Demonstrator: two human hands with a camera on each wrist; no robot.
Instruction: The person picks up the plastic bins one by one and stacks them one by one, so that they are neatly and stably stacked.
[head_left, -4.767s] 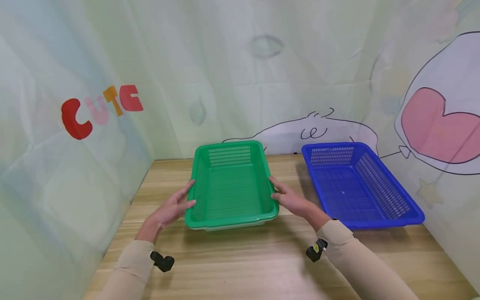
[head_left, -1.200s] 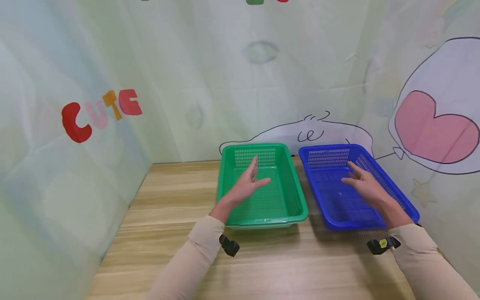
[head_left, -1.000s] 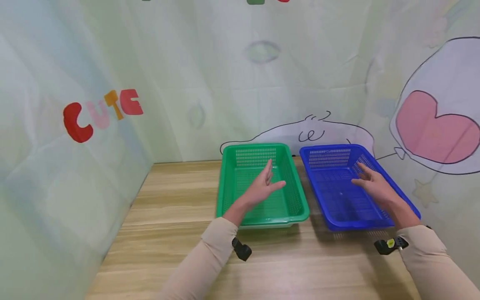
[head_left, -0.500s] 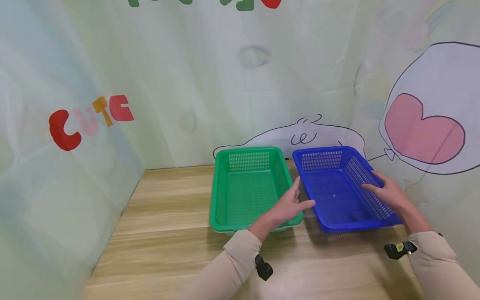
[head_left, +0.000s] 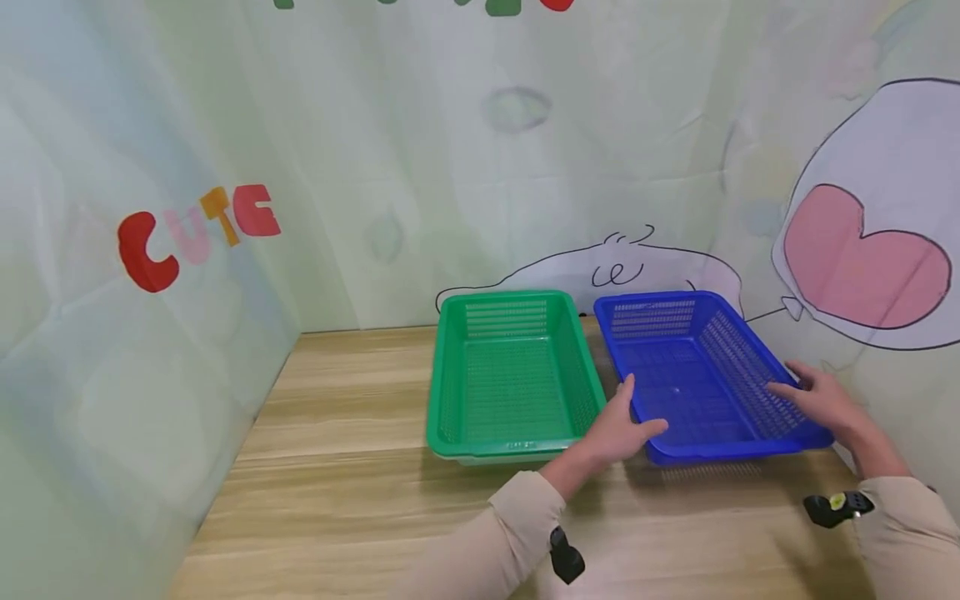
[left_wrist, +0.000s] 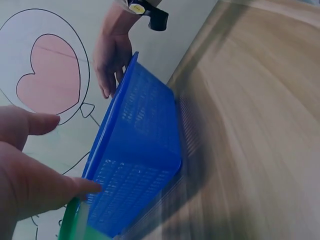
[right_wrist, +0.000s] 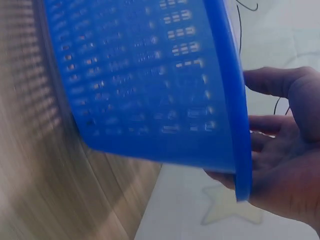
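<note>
A blue plastic basket [head_left: 678, 392] with slotted sides stands on the wooden table at the right. My left hand [head_left: 617, 429] is at its left rim, thumb reaching over the rim and fingers in the gap beside the green basket [head_left: 510, 392]. On the opposite side, my right hand [head_left: 823, 404] lies along the right rim, its thumb on the inner side. In the right wrist view, the fingers [right_wrist: 270, 125] show beyond the blue rim, loosely spread. The left wrist view shows the left thumb and fingers apart, with the fingertips [left_wrist: 90, 186] near the blue wall.
The wooden table [head_left: 337, 417] meets a printed cloth backdrop [head_left: 360, 167] at the back and both sides. Only a narrow gap separates the two baskets. The blue basket's right side is near the right-hand cloth.
The green basket, earlier between both hands, has shifted right toward the blue one and been let go. Both hands have moved right, to either side of the blue basket.
</note>
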